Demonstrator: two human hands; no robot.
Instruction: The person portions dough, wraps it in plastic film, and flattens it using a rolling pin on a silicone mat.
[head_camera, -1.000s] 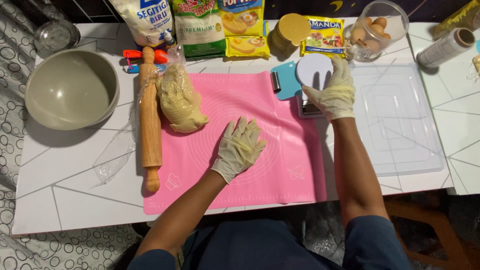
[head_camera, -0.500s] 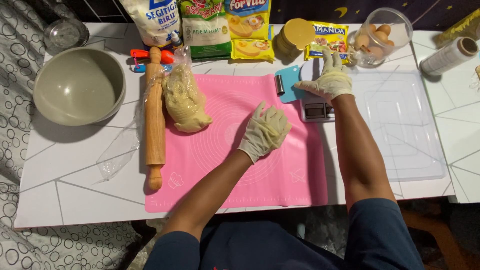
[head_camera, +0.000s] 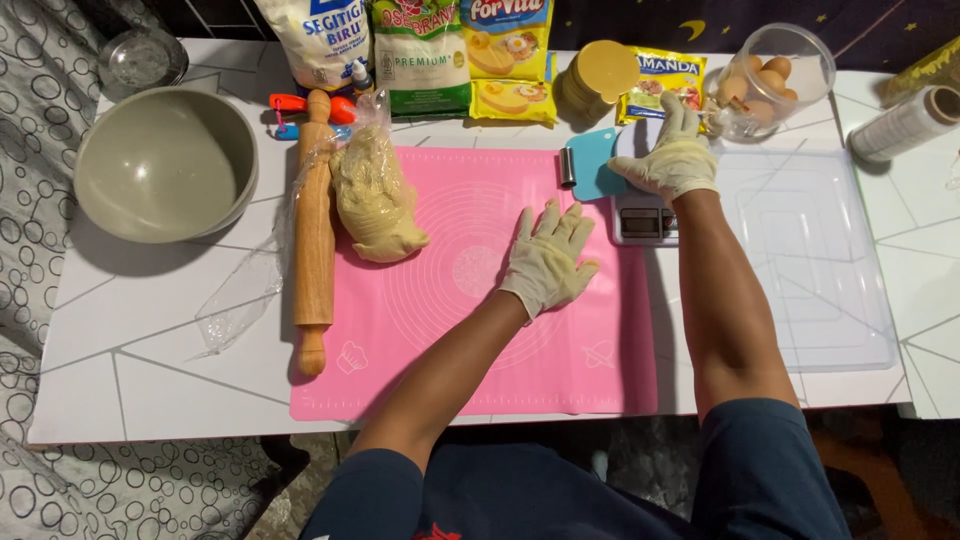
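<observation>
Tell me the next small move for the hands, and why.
Probably slide the scale clear with the right hand: that hand rests on top of it at the edge of the mat, while the left hand lies flat on the mat, apart from the dough.

Matt pink silicone mat (head_camera: 470, 330), wooden rolling pin (head_camera: 313, 240)

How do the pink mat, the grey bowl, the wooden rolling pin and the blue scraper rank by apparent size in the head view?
1. pink mat
2. grey bowl
3. wooden rolling pin, long but thin
4. blue scraper
</observation>
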